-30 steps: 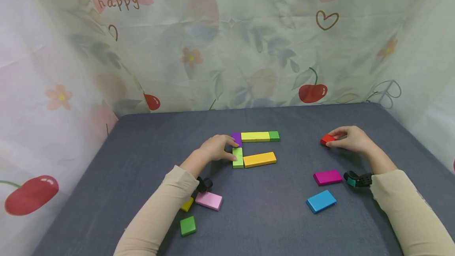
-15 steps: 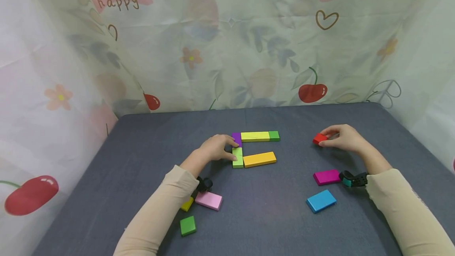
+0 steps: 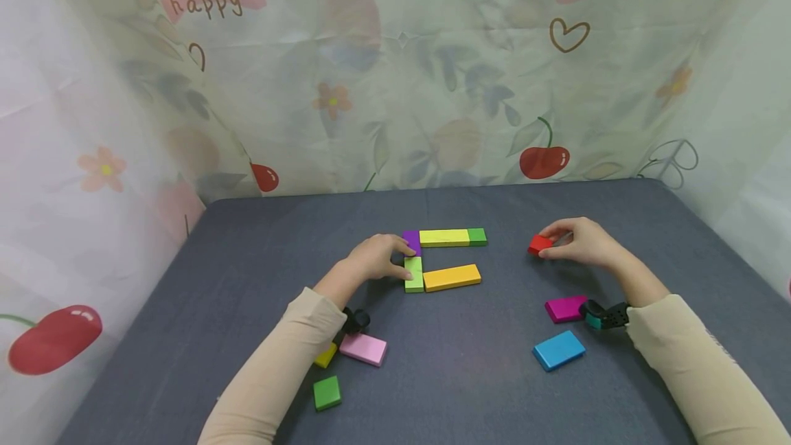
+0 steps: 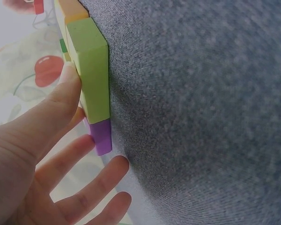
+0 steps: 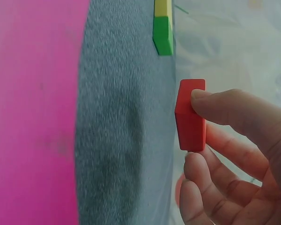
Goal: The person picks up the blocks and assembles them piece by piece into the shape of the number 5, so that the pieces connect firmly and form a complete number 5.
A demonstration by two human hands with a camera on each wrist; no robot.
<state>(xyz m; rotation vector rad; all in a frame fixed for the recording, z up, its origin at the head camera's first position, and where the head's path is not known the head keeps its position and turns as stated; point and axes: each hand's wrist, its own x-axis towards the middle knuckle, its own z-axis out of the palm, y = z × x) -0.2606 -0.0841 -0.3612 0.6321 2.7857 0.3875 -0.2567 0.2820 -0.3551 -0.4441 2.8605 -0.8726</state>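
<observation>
In the head view my left hand (image 3: 377, 257) rests at the left end of a block arrangement. Its thumb touches the light green block (image 3: 413, 275), and its fingertips lie at the purple block (image 3: 410, 242), which joins that block end to end. From the purple one a yellow block (image 3: 443, 238) runs right to a small green block (image 3: 476, 237). An orange block (image 3: 452, 277) extends from the light green one, slightly slanted. My right hand (image 3: 583, 242) pinches a red block (image 5: 191, 117) between thumb and fingers, held above the cloth in the right wrist view.
On the dark cloth (image 3: 469, 390), a magenta block (image 3: 564, 309) lies under the right wrist, with a blue block (image 3: 559, 350) nearer. Beside the left forearm are a pink block (image 3: 364, 349), a partly hidden yellow piece (image 3: 325, 356) and a green square block (image 3: 327, 393).
My right hand has moved left with the red block, toward the arrangement. The left hand and the blocks at it have stayed put.
</observation>
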